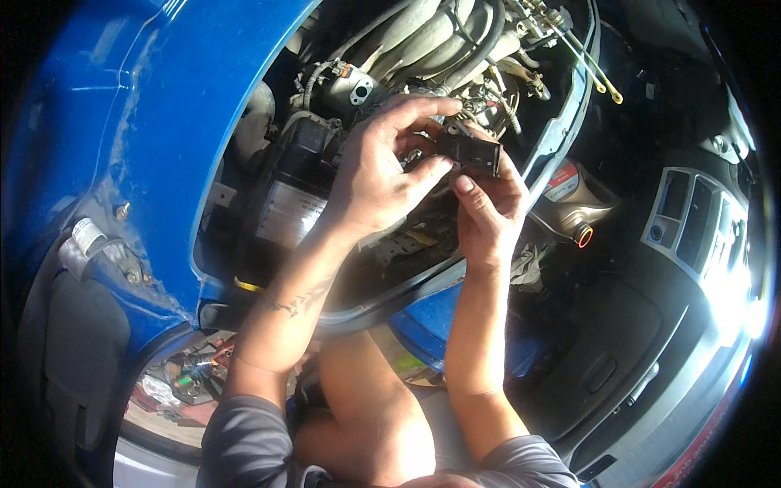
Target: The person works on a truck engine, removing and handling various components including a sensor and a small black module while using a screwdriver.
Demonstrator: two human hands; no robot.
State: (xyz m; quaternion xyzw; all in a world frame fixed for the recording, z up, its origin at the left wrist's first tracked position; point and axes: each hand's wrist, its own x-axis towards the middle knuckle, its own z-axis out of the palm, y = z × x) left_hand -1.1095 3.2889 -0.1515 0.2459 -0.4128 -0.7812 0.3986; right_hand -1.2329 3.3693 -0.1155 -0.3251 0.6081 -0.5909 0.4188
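Note:
Over an uncovered engine bay I hold a small black rectangular plastic part (470, 151) with a boxy end. My right hand (492, 203) is closed on it from the right, thumb at its lower side and fingers behind. My left hand (378, 167) curls round its left end, with thumb and fingertips against it. A small shiny piece shows between the left fingers, too small to name. Just beyond the hands lie pale intake pipes (423, 41), wiring and hoses of the engine. The part's exact kind cannot be made out.
A blue body panel (163, 146) fills the left. Below the left wrist sits a black box with a white label (289, 213). A brown-grey plastic bottle (582, 199) stands right of my right hand, near a dashboard (610, 350). Tools and scraps (191, 378) lie lower left.

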